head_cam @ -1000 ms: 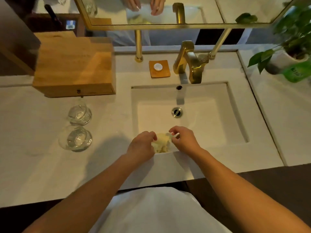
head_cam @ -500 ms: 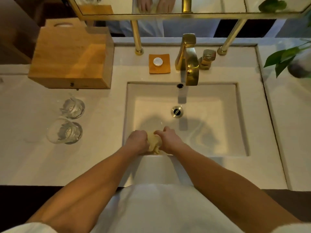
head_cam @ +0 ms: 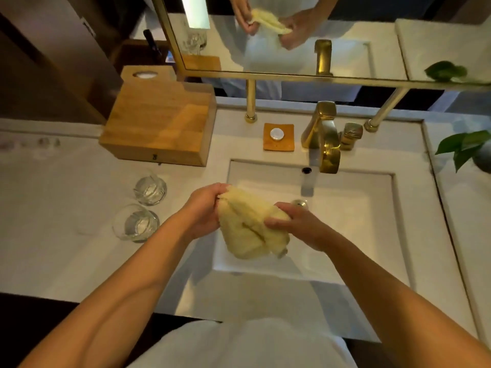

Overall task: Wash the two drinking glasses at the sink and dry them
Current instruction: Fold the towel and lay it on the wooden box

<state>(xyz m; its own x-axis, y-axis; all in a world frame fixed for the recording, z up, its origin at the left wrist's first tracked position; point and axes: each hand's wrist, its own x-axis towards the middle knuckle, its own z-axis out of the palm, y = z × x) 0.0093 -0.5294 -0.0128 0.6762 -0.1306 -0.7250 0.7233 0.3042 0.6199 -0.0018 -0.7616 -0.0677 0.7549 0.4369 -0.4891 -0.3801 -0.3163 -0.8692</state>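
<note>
Two clear drinking glasses stand on the white counter left of the sink, the far glass (head_cam: 150,190) and the near glass (head_cam: 136,222), close together. Both my hands hold a pale yellow cloth (head_cam: 249,227) above the left part of the white sink basin (head_cam: 372,235). My left hand (head_cam: 204,211) grips the cloth's upper left end. My right hand (head_cam: 295,224) grips its right side. The cloth hangs loose between them. Neither hand touches a glass.
A gold faucet (head_cam: 325,144) with its handle stands behind the basin. An orange soap dish (head_cam: 279,137) sits left of it. A wooden box (head_cam: 159,128) is at the back left, a plant (head_cam: 467,147) at the right, a gold-framed mirror (head_cam: 292,35) above.
Both hands rose from the sink's front edge with the cloth. The cloth, bunched small before, now hangs spread between them. The glasses have not moved.
</note>
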